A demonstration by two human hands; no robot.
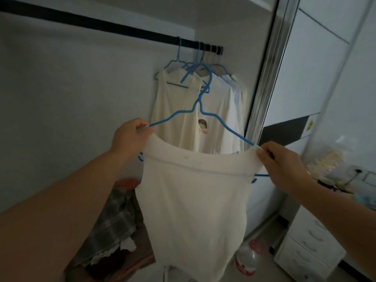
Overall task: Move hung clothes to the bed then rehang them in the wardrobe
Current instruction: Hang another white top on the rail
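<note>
A white garment (193, 210) hangs over the lower bar of a blue wire hanger (205, 115), held up in front of the wardrobe. My left hand (130, 137) pinches the hanger's left shoulder and the cloth's edge. My right hand (282, 161) pinches the cloth and the hanger's right end. The hanger's hook is below the black wardrobe rail (97, 24), not on it. Several pale clothes (177, 110) on blue hangers hang at the rail's right end, one with a cartoon print (202, 126).
A sliding mirrored door frame (266, 82) stands right of the hung clothes. A pile of checked and dark clothes (114, 226) lies on the wardrobe floor. A clear plastic bottle (246, 259) stands on the floor beside a white drawer unit (311, 247).
</note>
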